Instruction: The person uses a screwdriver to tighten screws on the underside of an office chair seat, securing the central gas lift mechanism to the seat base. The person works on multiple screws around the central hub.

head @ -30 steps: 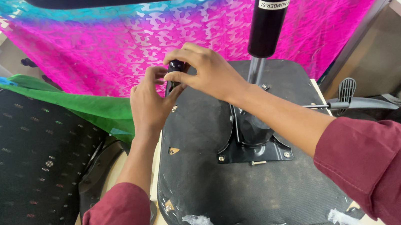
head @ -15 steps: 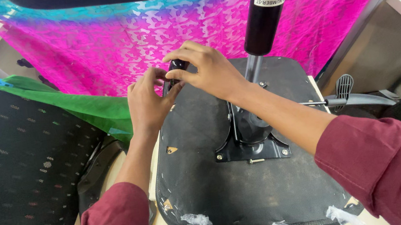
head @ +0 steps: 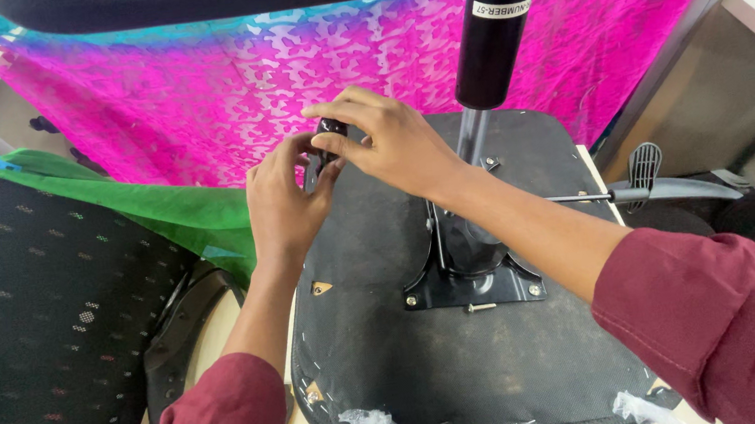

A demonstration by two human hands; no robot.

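Since the earlier frames the two hands have barely shifted; they stay bunched at the far edge of the upturned seat, and only the view has moved a little closer and to the right. The small black knob [head: 329, 134] sits at that far edge, left of the centre column. The right hand [head: 389, 144] pinches it from above, fingers closed round its top, while the left hand [head: 282, 204] comes up from below with fingertips pressed against the part under it. The knob looks like hard, light plastic, rigid and a bit slick, so a fingertip grip round its rim seems the best hold.

Outward lies the black seat underside [head: 396, 371], stiff and scuffed, with torn plastic scraps at its near rim. At its middle a metal mounting plate [head: 473, 284] carries the black gas column [head: 490, 38], and a lever [head: 650, 190] runs off to the right. A pink patterned cloth [head: 194, 100] hangs beyond, a green cloth [head: 159, 208] lies left, and a dark speckled seat cushion [head: 28, 309] sits near left.
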